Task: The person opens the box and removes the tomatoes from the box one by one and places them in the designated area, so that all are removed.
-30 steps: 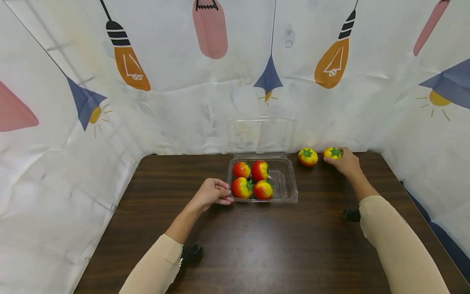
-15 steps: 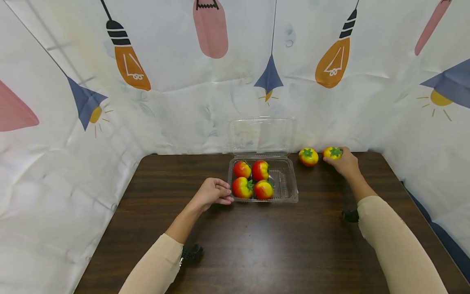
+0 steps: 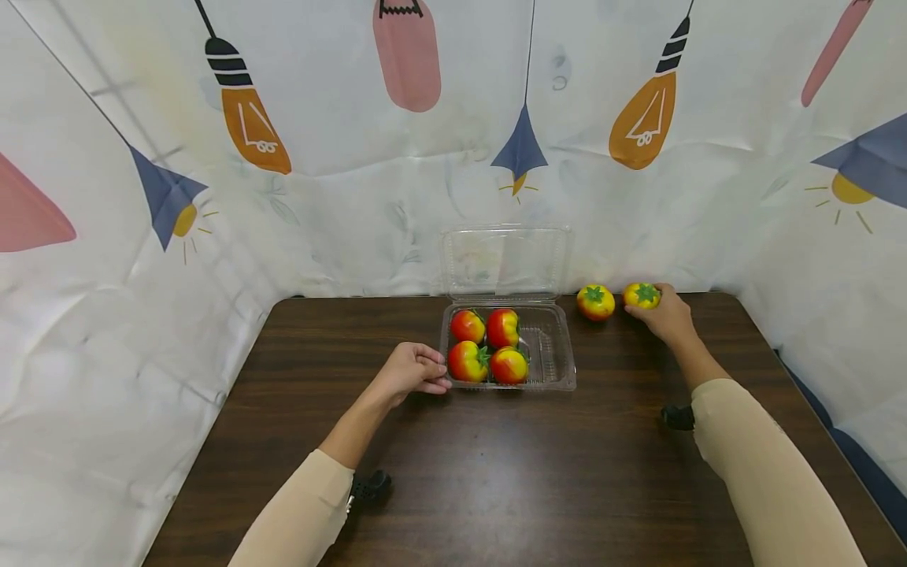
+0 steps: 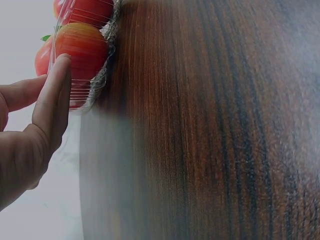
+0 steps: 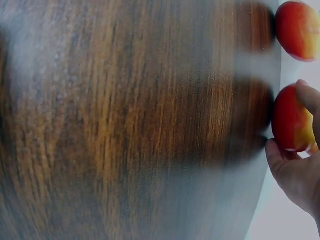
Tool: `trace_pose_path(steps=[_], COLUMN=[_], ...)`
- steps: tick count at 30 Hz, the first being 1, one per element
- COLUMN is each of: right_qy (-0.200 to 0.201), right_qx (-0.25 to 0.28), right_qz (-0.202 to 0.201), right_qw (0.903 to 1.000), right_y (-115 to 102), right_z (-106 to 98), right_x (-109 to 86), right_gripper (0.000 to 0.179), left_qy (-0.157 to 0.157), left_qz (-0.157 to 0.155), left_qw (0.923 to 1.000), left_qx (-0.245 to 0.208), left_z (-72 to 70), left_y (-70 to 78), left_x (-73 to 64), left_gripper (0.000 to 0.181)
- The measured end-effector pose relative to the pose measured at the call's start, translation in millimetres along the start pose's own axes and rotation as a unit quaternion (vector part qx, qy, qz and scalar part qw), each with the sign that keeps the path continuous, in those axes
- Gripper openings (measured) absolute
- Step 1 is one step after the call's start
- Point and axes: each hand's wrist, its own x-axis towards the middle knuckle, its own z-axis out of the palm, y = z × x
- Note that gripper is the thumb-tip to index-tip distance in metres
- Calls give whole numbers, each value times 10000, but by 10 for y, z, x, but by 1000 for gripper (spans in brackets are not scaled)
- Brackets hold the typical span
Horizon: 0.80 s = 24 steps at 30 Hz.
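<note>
A clear plastic clamshell box (image 3: pixel 546 370) stands with its lid (image 3: pixel 506 264) raised, at the back middle of the table. Several red-and-yellow persimmons (image 3: pixel 468 362) with green leafy tops fill its left and middle part. My left hand (image 3: pixel 412 370) pinches the left front rim of the box between thumb and fingers, as the left wrist view shows too. At the back right, my right hand (image 3: pixel 666 313) holds a persimmon (image 3: pixel 640 295) with its thumb and fingers around the sides. This fruit rests on the table. Another persimmon (image 3: pixel 595 302) sits between it and the box.
The dark wood table (image 3: pixel 489 472) reaches back to a white printed curtain (image 3: pixel 340 228), which hangs behind it and along both sides. Small black devices (image 3: pixel 372 487) are worn at both wrists.
</note>
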Motion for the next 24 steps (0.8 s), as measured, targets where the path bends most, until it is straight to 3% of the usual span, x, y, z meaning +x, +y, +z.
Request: trace_pose_path(steps=[24], right_qy=[-80], right_qx=[108], right_qz=[19], right_qw=[9999], right_y=[49], right_z=[15], right_x=[12], right_gripper=[98], left_qy=[14], left_qz=[-24], left_qw=[10000], left_qx=[29], left_z=[-8], left_y=[-15], left_x=[18], left_gripper=[21])
